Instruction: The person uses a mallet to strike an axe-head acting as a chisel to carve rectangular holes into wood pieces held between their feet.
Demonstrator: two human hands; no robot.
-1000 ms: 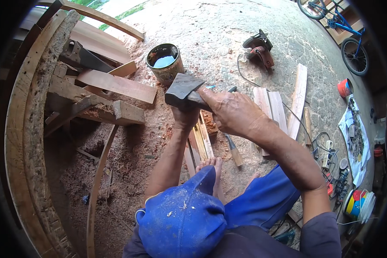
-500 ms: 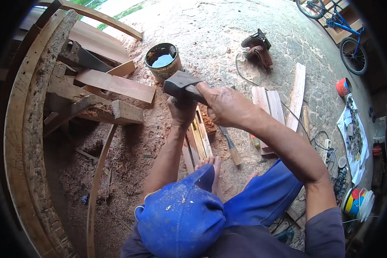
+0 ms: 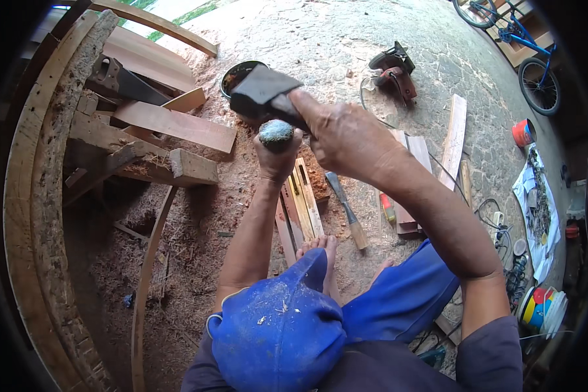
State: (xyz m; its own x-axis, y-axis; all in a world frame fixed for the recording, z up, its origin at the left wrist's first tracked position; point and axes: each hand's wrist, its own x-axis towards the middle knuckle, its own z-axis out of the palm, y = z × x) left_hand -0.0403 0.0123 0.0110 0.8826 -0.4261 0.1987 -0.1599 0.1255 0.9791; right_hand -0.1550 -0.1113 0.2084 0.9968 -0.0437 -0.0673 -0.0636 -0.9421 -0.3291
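My right hand (image 3: 356,140) is wrapped round the short handle of a hatchet, its dark, broad head (image 3: 261,88) raised just above and beyond my left hand. Closed in my left hand (image 3: 276,162) is an upright chisel with a round, frayed handle end (image 3: 276,132) facing up; its blade is hidden below the fist. Beneath lie narrow wooden pieces (image 3: 305,202) with long slots cut in them, and my bare toes (image 3: 315,244) touch their near end. Right of these, a second chisel (image 3: 347,212) with a wooden handle rests on the ground.
A bucket (image 3: 232,75) stands beyond the hatchet. At left are a heavy timber frame (image 3: 36,196), a handsaw (image 3: 121,81) and boards. To the right lie planks (image 3: 452,140), a corded red power tool (image 3: 393,75), a red-handled tool (image 3: 387,208) and cables. Shavings cover the ground.
The hatchet has lifted away from the chisel, up and slightly left, so the chisel's handle end now shows. My left hand has stayed nearly in place.
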